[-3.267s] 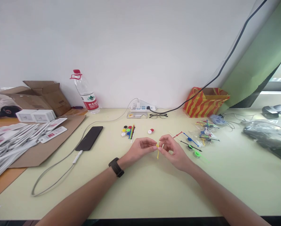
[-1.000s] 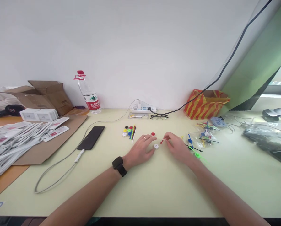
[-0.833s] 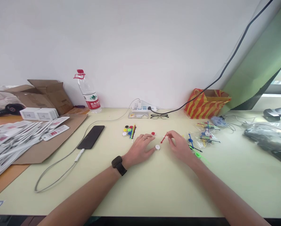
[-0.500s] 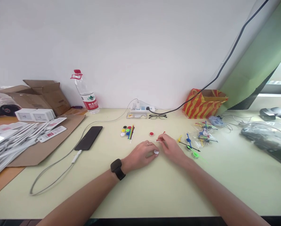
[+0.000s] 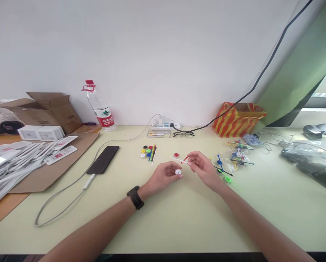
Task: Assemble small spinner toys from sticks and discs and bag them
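Between the thumb and fingers of my left hand (image 5: 165,175) is a small white round disc (image 5: 178,171), its face with a small centre hole turned toward me. My right hand (image 5: 202,169) pinches a thin white plastic stick (image 5: 181,160), which points left above the disc and apart from it. A red arrow (image 5: 184,160) shows behind the white stick near the right fingertips; whether it lies on the table or touches the hand I cannot tell. Just beyond sits a red disc (image 5: 176,155).
Coloured discs (image 5: 143,155) and thin sticks (image 5: 153,153) lie left of centre. Right of my hands are a blue arrow spinner (image 5: 219,162), a green disc (image 5: 227,179) and bagged pieces (image 5: 238,156). A phone (image 5: 103,160), bottle (image 5: 104,116), glasses (image 5: 183,134) and striped bag (image 5: 238,122) surround them.
Both hands have lifted a little. My right hand now has the white stick up in its fingers, and my left has tilted the white disc to face me.
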The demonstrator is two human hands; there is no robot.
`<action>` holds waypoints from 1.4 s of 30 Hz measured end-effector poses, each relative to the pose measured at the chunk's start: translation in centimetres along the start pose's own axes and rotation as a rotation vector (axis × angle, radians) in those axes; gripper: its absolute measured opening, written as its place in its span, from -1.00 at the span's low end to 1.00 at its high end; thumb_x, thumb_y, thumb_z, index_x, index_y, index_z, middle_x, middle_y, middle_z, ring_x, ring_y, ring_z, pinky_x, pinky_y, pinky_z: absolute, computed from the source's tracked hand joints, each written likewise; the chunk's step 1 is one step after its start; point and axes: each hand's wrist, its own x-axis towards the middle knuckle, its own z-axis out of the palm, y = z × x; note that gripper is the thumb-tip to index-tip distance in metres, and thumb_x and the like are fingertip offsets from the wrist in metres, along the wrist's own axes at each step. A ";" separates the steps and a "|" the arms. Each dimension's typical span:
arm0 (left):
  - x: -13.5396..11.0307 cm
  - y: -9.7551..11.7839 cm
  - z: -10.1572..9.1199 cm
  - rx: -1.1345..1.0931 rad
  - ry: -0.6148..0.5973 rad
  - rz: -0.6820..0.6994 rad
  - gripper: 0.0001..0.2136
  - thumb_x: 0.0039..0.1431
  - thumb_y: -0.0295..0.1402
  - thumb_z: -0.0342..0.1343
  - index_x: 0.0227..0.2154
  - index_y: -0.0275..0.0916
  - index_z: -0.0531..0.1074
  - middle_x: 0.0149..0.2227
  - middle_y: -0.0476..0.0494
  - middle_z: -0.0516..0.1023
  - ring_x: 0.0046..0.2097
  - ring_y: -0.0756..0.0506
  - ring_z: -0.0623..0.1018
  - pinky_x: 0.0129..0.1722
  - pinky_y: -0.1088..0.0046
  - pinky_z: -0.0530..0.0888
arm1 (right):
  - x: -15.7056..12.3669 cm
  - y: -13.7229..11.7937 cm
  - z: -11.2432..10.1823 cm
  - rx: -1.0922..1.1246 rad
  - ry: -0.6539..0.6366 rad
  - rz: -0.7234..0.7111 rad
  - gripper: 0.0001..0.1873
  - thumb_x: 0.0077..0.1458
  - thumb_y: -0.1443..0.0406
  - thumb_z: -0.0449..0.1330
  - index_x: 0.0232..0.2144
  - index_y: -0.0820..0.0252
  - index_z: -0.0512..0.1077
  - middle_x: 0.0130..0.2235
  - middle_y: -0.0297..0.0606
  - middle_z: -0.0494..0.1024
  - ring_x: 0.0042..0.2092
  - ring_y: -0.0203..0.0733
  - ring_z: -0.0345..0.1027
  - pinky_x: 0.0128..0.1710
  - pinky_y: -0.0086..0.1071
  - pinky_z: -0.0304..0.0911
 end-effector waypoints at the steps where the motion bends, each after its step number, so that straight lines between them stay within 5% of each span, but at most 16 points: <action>1: 0.0 0.0 0.0 -0.017 0.007 -0.015 -0.64 0.08 -0.18 0.41 -0.14 -0.27 0.55 -0.23 -0.15 0.58 -0.18 -0.10 0.58 -0.11 0.33 0.54 | -0.1 -0.3 0.1 0.031 -0.012 0.009 -0.75 0.25 0.15 0.26 -0.09 0.10 0.40 -0.25 -0.25 0.47 -0.22 -0.18 0.38 -0.28 -0.31 0.32; 8: 0.0 0.7 0.0 -0.107 0.037 -0.040 -0.60 0.07 -0.19 0.43 -0.07 -0.28 0.60 -0.10 -0.26 0.66 -0.06 -0.19 0.62 0.02 0.24 0.52 | -0.5 -0.4 0.6 0.070 -0.055 0.010 -0.76 0.22 0.14 0.32 -0.13 0.10 0.44 -0.23 -0.23 0.51 -0.18 -0.15 0.42 -0.20 -0.25 0.40; 19: -0.2 1.4 -0.1 -0.202 -0.002 -0.070 -0.63 0.08 -0.17 0.42 -0.11 -0.27 0.64 -0.18 -0.22 0.67 -0.18 -0.15 0.63 -0.05 0.25 0.56 | -0.9 -0.9 0.5 0.048 -0.007 -0.081 -0.77 0.18 0.20 0.36 -0.15 0.08 0.46 -0.22 -0.24 0.56 -0.13 -0.14 0.48 -0.04 -0.18 0.43; 42: -0.3 1.2 -0.2 0.141 0.115 0.153 -0.75 0.22 -0.16 0.30 -0.20 -0.25 0.59 -0.18 -0.20 0.68 -0.09 -0.20 0.66 0.03 0.19 0.58 | -1.4 -1.1 0.6 -0.195 -0.132 -0.030 -0.79 0.29 0.19 0.20 -0.05 0.07 0.44 -0.26 -0.25 0.55 -0.26 -0.15 0.46 -0.23 -0.23 0.42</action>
